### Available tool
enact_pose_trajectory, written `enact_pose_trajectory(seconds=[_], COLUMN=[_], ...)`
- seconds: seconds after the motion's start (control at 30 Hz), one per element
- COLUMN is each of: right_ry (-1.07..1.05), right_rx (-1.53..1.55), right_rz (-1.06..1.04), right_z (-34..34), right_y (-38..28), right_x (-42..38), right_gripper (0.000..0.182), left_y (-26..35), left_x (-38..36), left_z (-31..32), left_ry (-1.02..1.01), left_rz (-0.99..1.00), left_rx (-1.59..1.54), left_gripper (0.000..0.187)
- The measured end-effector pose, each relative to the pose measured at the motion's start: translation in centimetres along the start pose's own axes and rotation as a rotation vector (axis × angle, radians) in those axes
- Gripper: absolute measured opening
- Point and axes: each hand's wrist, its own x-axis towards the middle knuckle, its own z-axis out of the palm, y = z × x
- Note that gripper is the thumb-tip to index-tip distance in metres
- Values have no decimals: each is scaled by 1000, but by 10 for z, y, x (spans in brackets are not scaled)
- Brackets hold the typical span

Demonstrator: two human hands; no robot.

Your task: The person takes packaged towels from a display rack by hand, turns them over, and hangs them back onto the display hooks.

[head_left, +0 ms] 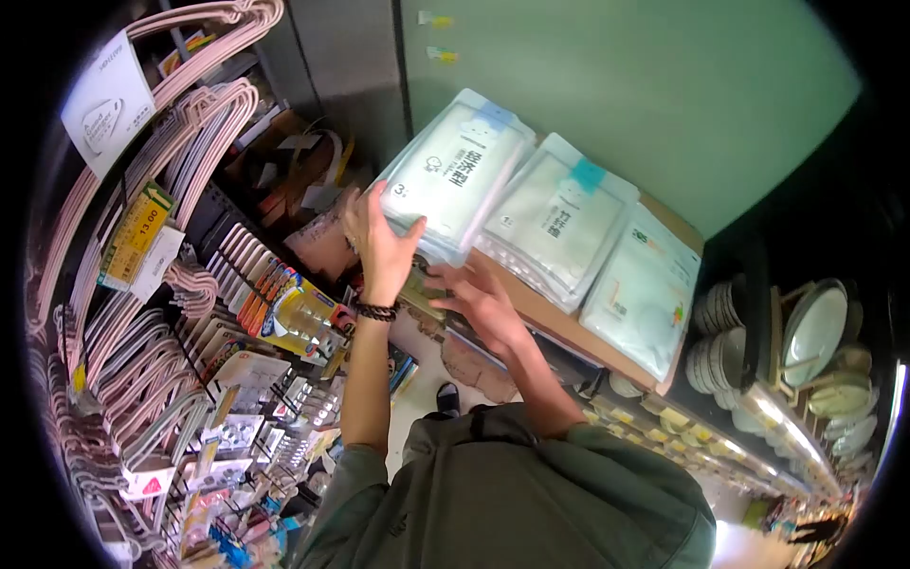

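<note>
Three stacks of flat, clear-plastic packages with white contents and printed labels lie side by side along a ledge. My left hand [384, 247] grips the lower left corner of the leftmost package [460, 171], its thumb on the front and its fingers round the side edge. Just below that package, my right hand [482, 308] is open, fingers apart, near the ledge's front edge and holding nothing that I can see. The middle package [559, 223] has a blue strip at its top. On the right lies another package [643, 294] with an orange and green print.
Pink and grey hangers [190, 123] crowd the left, with a yellow price tag [142, 228] in front. Carded goods [294, 308] hang below them. Bowls [716, 365] and plates [815, 327] fill shelves at right. A green panel [645, 95] stands behind the packages.
</note>
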Motion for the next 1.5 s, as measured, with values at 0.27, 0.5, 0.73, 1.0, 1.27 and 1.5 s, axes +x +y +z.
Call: enact_pose_trajectory(seconds=[0.27, 0.5, 0.73, 1.0, 1.27, 1.5], right_ry=[-167, -183, -498, -794, -1150, -1452], right_rx=[313, 276, -6, -667, -933, -945], right_rz=[277, 456, 428, 267, -22, -66], right_z=[-20, -28, -51, -44, 43, 114], right_y=[-6, 26, 62, 143, 206, 276], right_x=[-13, -32, -48, -84, -168, -254], right_gripper=[40, 28, 23, 26, 27, 24], left_y=[58, 106, 124, 125, 152, 193], left_x=[-43, -110, -208, -306, -462, -580], left_z=[-50, -85, -111, -192, -285, -360], left_ry=[-44, 69, 215, 330, 669, 1107], left_rz=[-85, -96, -254, -793, -1010, -732], left_rx=[-58, 258, 148, -298, -479, -624], left_gripper=[66, 54, 53, 59, 34, 28])
